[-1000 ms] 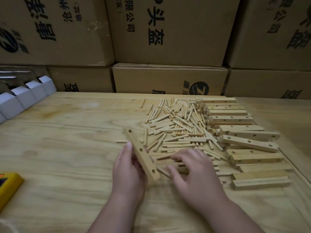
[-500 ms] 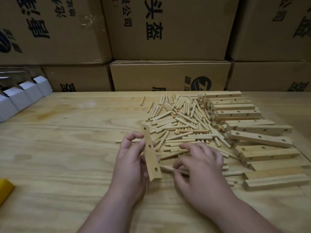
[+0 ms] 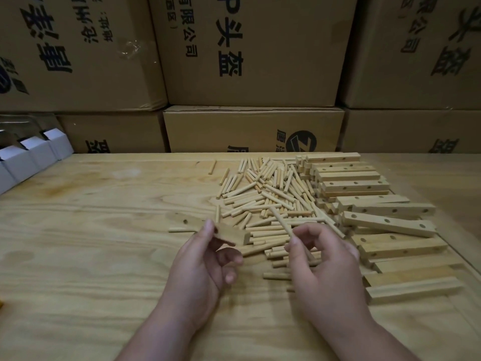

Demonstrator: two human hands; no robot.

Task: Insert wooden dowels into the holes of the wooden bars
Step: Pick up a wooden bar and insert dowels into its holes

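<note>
The left hand (image 3: 205,259) pinches a bar (image 3: 223,231); the right hand (image 3: 322,259) pinches a dowel (image 3: 282,222) (grips clamped), which should meet a hole squarely

Both forearms reach in from 6 o'clock. The left hand (image 3: 205,259) has its fingers curled in a pinch toward 12 o'clock. The right hand (image 3: 322,267), just beside it at 3 o'clock, pinches likewise with curled fingers.
</note>
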